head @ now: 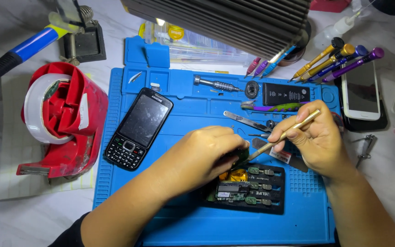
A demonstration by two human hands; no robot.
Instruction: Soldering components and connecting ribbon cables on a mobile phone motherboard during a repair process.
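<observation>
We work over a blue repair mat (pixel 197 224) that covers the middle of the counter (pixel 33 219); its raised edges and moulded top pockets keep loose parts from rolling off. One pocket holds a small metal blade (pixel 135 77); the shallow strip beside it carries a steel driver handle (pixel 216 84), a small toothed wheel (pixel 252 89) and a black battery (pixel 286 93).

To the left stands a red tape dispenser (pixel 62 121), loaded with a pale roll, well apart from the work. A black keypad phone (pixel 138 129) lies face up on the mat, parked clear of the hands.

Near the front edge, a black board holder (pixel 252 190) clamps a green circuit board (pixel 232 190) flat, so that both hands are free for the tool work.

Our left hand (pixel 206 153) rests on the upper left end of the holder, fingers curled narrow on a small dark part that we cannot identify. Our right hand (pixel 318 142) grips a brass-coloured tool (pixel 289 132) pen-fashion, fingers closed on its shaft, tip lowered beside the left fingertips for fine control.

Spare precision screwdrivers (pixel 339 59) lie fanned at the upper right, near a white smartphone (pixel 361 91).
</observation>
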